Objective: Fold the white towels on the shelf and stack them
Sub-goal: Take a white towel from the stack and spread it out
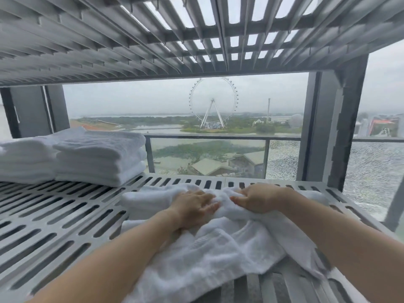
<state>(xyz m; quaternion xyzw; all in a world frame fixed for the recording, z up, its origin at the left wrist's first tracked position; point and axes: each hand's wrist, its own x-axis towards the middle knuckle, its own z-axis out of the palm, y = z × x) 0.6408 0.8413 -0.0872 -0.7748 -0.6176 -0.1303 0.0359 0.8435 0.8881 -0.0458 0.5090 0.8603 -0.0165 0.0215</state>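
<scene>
The left hand (193,207) is lying on top of a crumpled white towel (218,254), its fingers spread and fairly straight, pressing the cloth down without grasping it. Just to its right, the right hand (256,200) is clenching a bunched ridge of the same towel, with the fingers curled around the fabric. The two hands are sitting close together, fingertips nearly meeting over the cloth.

The towel is spreading out beneath and behind both forearms and is resting on the slotted grey shelf (65,215). A flatter white fold is showing just left of the left hand; whether it belongs to the same towel cannot be told.

Well to the left of the left hand and farther out, a stack of folded white towels (100,158) is sitting on the same shelf, with a second folded pile (26,158) touching its left side.

Above the hands, an upper slatted shelf (131,40) is spanning the view. Far beyond the hands, through the window, a Ferris wheel (213,101) is standing behind a glass railing (207,154).
</scene>
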